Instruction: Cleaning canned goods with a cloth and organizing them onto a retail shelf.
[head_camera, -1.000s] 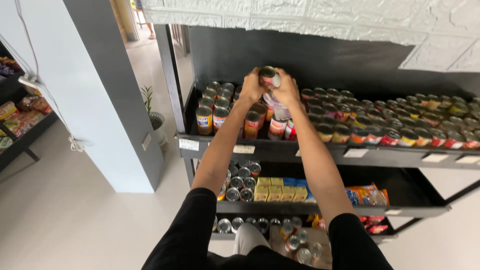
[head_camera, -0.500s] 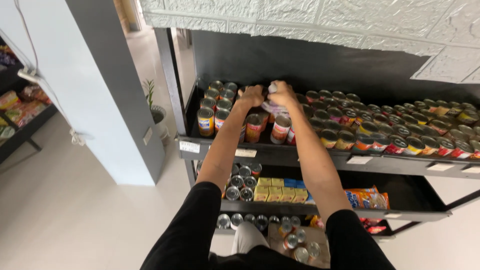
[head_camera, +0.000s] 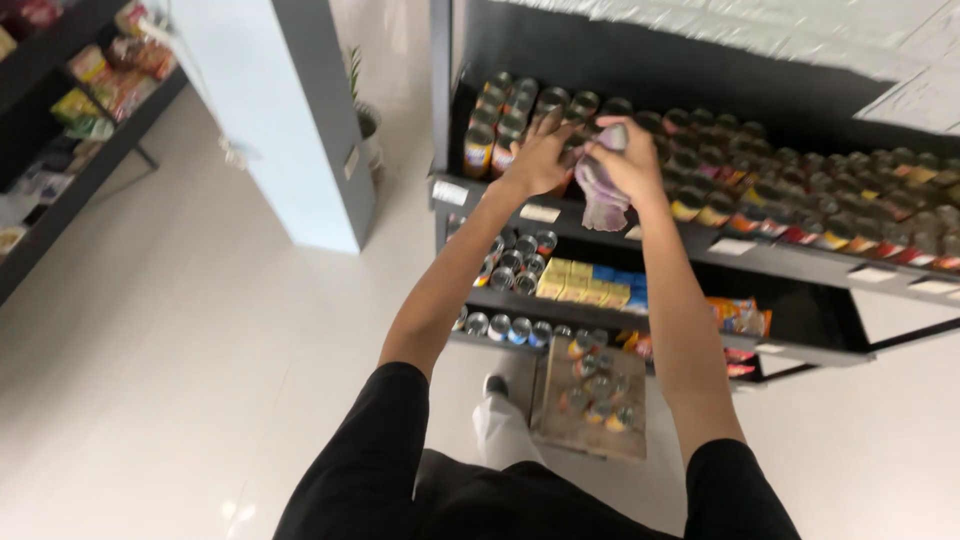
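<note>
I look down at a tall dark shelving unit (head_camera: 560, 215) beside a pale blue pillar (head_camera: 290, 110) on a white floor (head_camera: 180, 330). Its top shelf carries rows of tin cans (head_camera: 800, 190), running off to the right. The shelf below holds more cans and small yellow and blue boxes (head_camera: 590, 285). On the floor by my foot lies a flat cardboard tray (head_camera: 595, 395) with a few cans in it.

Both my arms reach up to the top shelf. My right hand (head_camera: 630, 160) is clenched on a crumpled pinkish cloth (head_camera: 600, 190), which hangs over the shelf's front edge among the cans. My left hand (head_camera: 540, 155) rests spread on the cans just beside it; whether it has a grip on one I cannot tell.

To do this well, I judge I should steady the can with the left hand, so the row does not topple, and press the cloth lightly around it.

Compared with half a second ago, the view has swung, so the shelf sits tilted and further right, and both hands have come down to the front cans. A second ago they were lifted higher, around a single can.
</note>
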